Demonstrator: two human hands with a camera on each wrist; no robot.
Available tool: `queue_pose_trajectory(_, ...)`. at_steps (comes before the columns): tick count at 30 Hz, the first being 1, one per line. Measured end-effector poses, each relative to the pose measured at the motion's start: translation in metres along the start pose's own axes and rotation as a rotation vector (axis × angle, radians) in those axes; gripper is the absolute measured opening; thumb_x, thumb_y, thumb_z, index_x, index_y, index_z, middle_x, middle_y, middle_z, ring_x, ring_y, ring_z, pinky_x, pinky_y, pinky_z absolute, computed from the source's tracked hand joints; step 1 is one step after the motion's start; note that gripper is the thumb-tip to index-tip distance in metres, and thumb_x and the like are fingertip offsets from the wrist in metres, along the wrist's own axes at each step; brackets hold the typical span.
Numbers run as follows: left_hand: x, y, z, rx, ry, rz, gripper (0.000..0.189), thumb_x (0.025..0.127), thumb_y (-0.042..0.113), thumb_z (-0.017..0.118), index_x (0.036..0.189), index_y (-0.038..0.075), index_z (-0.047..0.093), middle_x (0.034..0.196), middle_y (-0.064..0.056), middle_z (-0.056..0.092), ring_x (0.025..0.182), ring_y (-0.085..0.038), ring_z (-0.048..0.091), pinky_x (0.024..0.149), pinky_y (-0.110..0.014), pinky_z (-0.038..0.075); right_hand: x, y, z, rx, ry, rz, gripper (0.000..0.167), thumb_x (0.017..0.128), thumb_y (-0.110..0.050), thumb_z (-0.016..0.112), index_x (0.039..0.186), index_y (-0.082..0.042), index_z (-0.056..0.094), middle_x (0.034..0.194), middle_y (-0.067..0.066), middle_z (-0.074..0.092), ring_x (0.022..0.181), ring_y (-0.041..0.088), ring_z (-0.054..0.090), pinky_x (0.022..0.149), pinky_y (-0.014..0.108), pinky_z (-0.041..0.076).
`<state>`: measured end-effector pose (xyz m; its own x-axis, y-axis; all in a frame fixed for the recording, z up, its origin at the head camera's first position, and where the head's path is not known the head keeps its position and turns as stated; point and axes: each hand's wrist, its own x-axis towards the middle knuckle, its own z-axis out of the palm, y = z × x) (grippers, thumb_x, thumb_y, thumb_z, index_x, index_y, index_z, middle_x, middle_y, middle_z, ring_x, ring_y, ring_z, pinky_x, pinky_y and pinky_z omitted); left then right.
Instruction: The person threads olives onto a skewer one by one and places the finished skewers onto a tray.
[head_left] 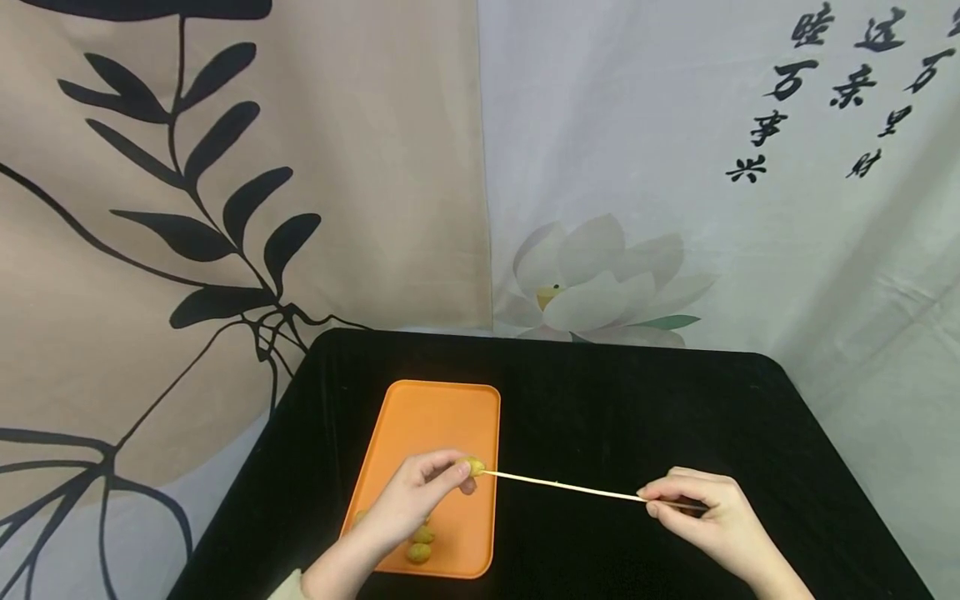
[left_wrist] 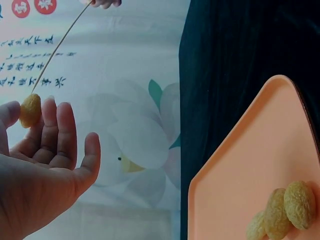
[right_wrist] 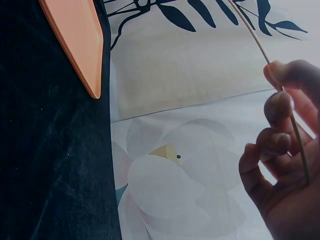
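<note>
Above the orange tray (head_left: 442, 417), my left hand (head_left: 423, 487) pinches a small yellow-brown oval puff (head_left: 474, 467) between thumb and fingers. In the left wrist view the puff (left_wrist: 30, 111) has a wrinkled surface. A thin bamboo skewer (head_left: 562, 485) meets it at its right end; how deep the tip sits inside cannot be told. My right hand (head_left: 705, 508) pinches the skewer near its other end, off to the right of the tray. Its tail runs back along the palm in the right wrist view. Several similar puffs (left_wrist: 299, 205) lie in the tray, partly behind my left arm.
Under the tray is a table with a black cloth (head_left: 570, 400). Behind it hangs a beige and white curtain (head_left: 390, 167) printed with dark leaves, a pale flower and black characters. The tray (right_wrist: 82, 45) stands left of the table's middle.
</note>
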<state>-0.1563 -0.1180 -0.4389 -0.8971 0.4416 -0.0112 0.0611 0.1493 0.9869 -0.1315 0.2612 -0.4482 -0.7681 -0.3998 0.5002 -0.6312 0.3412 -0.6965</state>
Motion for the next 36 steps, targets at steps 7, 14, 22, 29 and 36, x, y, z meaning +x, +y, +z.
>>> queue_pose_trajectory(7, -0.0004, -0.0024, 0.0000, -0.005, 0.006, 0.005, 0.028, 0.102, 0.023, 0.051, 0.106, 0.000, 0.067, 0.091, -0.012, 0.068, 0.092, -0.022, 0.063, 0.092, -0.045, 0.042, 0.0015, 0.0002, 0.0007, 0.009, -0.004, 0.007, 0.042, 0.075, 0.019, 0.070, 0.098, -0.017, 0.072, 0.081, -0.006, 0.066, 0.062, 0.003, 0.054, 0.048, 0.018, 0.043)
queue_pose_trajectory(14, -0.0012, -0.0029, 0.0001, 0.014, 0.011, 0.024, 0.026, 0.101, 0.021, 0.052, 0.105, 0.001, 0.067, 0.090, -0.012, 0.068, 0.091, -0.021, 0.063, 0.090, -0.042, 0.043, 0.0026, 0.0006, 0.0005, 0.011, -0.002, 0.003, 0.042, 0.075, 0.019, 0.070, 0.098, -0.016, 0.072, 0.080, -0.006, 0.066, 0.062, 0.003, 0.054, 0.048, 0.019, 0.043)
queue_pose_trajectory(22, -0.0021, -0.0038, 0.0006, 0.077, 0.007, 0.048, 0.023, 0.099, 0.022, 0.057, 0.106, 0.004, 0.068, 0.096, -0.008, 0.069, 0.091, -0.019, 0.065, 0.085, -0.035, 0.051, 0.0016, 0.0022, 0.0034, 0.032, 0.007, -0.025, 0.043, 0.073, 0.021, 0.070, 0.097, -0.015, 0.072, 0.079, -0.006, 0.065, 0.058, 0.003, 0.050, 0.046, 0.017, 0.041)
queue_pose_trajectory(29, -0.0053, -0.0019, 0.0015, 0.151, 0.019, 0.082, 0.018, 0.097, 0.023, 0.060, 0.105, 0.010, 0.070, 0.098, 0.002, 0.070, 0.092, -0.015, 0.066, 0.088, -0.035, 0.048, -0.0003, 0.0044, 0.0071, 0.081, -0.004, -0.015, 0.043, 0.073, 0.022, 0.069, 0.094, -0.015, 0.073, 0.076, -0.006, 0.065, 0.062, -0.001, 0.052, 0.045, 0.019, 0.042)
queue_pose_trajectory(36, -0.0063, 0.0001, 0.0048, 0.150, 0.018, 0.100, 0.016, 0.096, 0.023, 0.061, 0.104, 0.013, 0.071, 0.097, 0.004, 0.068, 0.091, -0.014, 0.065, 0.086, -0.033, 0.049, -0.0017, 0.0043, 0.0089, 0.113, -0.011, 0.025, 0.041, 0.074, 0.022, 0.068, 0.092, -0.015, 0.073, 0.076, -0.005, 0.065, 0.063, -0.001, 0.054, 0.045, 0.021, 0.043)
